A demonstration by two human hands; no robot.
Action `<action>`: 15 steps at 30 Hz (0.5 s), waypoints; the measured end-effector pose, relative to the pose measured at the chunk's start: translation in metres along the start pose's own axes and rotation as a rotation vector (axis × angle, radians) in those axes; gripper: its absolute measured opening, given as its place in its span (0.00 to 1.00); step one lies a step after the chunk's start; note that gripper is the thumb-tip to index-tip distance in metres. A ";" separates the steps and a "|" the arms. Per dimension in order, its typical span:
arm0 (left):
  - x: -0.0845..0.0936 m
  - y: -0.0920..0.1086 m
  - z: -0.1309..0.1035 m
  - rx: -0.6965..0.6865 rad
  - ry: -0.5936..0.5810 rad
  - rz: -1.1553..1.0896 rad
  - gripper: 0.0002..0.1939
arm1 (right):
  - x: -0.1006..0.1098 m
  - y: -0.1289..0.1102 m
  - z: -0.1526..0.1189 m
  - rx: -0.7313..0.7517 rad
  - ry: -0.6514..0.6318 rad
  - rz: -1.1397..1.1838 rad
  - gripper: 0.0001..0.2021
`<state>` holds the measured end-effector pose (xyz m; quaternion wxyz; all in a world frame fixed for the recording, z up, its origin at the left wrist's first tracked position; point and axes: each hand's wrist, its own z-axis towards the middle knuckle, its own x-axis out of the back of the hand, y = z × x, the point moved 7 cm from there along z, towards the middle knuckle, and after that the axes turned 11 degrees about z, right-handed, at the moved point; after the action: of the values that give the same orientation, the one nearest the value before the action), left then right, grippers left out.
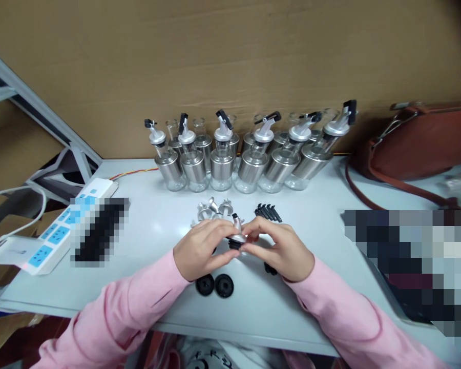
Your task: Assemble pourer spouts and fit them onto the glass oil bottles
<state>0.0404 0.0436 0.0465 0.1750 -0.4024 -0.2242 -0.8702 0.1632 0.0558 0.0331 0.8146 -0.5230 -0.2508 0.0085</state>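
Between my two hands is a silver pourer spout (237,238) with a black ribbed base and a black tip, held above the table. My left hand (209,245) pinches it from the left, thumb low by the black base. From the right, my right hand (274,246) grips it with thumb and fingertips. Silver spout caps (215,207) lie just beyond my left hand. Small black levers (268,211) rest in a row beyond my right hand. Two round black stoppers (215,285) sit nearer me, and other black pieces (270,268) are partly hidden by my right hand.
Glass-and-steel bottles (222,164) with pourers stand in a row at the back, uncapped ones behind them. A white power strip (61,225) lies left, a brown bag (422,141) right. The table's front edge (249,341) runs below my forearms.
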 end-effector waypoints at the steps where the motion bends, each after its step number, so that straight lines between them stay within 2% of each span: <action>1: -0.001 0.001 -0.001 -0.016 -0.014 0.004 0.13 | 0.001 -0.001 0.001 0.016 -0.006 -0.026 0.07; 6: -0.008 0.004 -0.003 -0.036 -0.092 0.078 0.16 | 0.003 0.003 0.003 0.056 -0.068 -0.238 0.14; 12: -0.001 0.004 -0.002 0.004 -0.035 0.088 0.14 | 0.024 0.030 -0.001 -0.234 0.030 -0.751 0.14; 15: 0.002 0.005 -0.001 0.003 -0.007 0.099 0.12 | 0.027 0.038 -0.002 -0.306 -0.001 -0.843 0.14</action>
<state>0.0409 0.0386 0.0486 0.2175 -0.4158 -0.2060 -0.8587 0.1965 0.0789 0.0108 0.6599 -0.4897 -0.4407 -0.3613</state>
